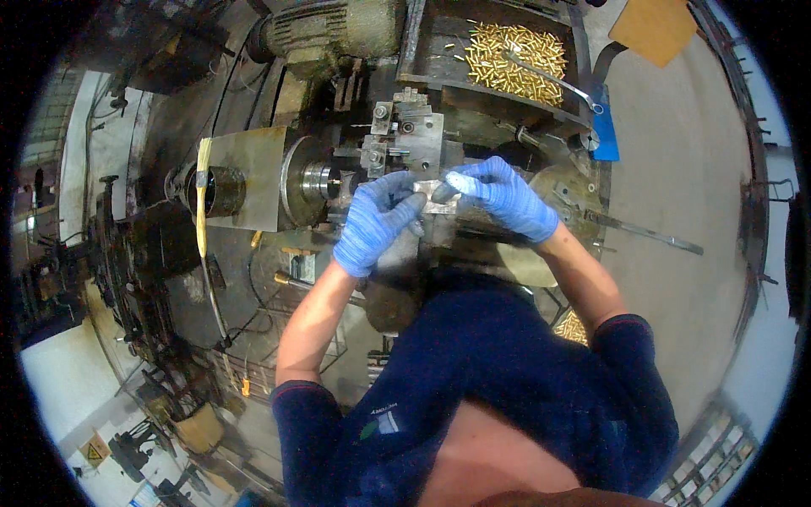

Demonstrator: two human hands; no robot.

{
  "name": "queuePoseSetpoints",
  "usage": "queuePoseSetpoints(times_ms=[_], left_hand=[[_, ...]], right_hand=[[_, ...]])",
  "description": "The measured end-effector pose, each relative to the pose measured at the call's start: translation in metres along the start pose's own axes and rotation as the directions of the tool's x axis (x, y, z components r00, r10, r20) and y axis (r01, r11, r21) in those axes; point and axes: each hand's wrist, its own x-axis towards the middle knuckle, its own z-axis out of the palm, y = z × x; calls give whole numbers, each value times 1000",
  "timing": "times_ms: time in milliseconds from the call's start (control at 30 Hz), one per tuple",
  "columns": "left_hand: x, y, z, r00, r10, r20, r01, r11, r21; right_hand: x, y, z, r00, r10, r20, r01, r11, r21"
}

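In blue work gloves, both hands meet in front of the lathe's tool post (422, 135). Between their fingertips is a small, flat silvery piece (441, 203), too small to name more closely. My left hand (376, 220) is closed with its thumb and fingers on the piece's left side. From the right, my right hand (507, 198) pinches it near the upper edge, and the fingers cover part of it. The glove tips look dark with grime on the left hand and whitish on the right. Left of my hands sits the lathe's spindle collet (317, 182).
A tray (435, 51) at the back right holds a heap of small brass parts (515, 63) with a wrench (557, 80) across it. A yellow-bristled brush (203, 182) stands at left. A motor (342, 29) lies behind. A metal lever (646, 232) sticks out rightward.
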Motion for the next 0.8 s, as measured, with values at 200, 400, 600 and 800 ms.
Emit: queuePoseSetpoints(times_ms=[200,400,600,800], left_hand=[[-1,-5,2,994,45,-102,-43,999,15],[-4,-4,2,992,-31,-122,22,997,-72],[-4,-8,1,996,17,-86,-38,966,-257],[-7,-7,3,999,-10,41,31,839,-543]], right_hand=[[-11,-15,8,999,35,1,-34,975,219],[-22,-3,23,991,-55,-118,60,997,39],[-23,10,31,953,-172,-250,218,962,167],[-28,14,24,958,-215,-191,271,898,348]])
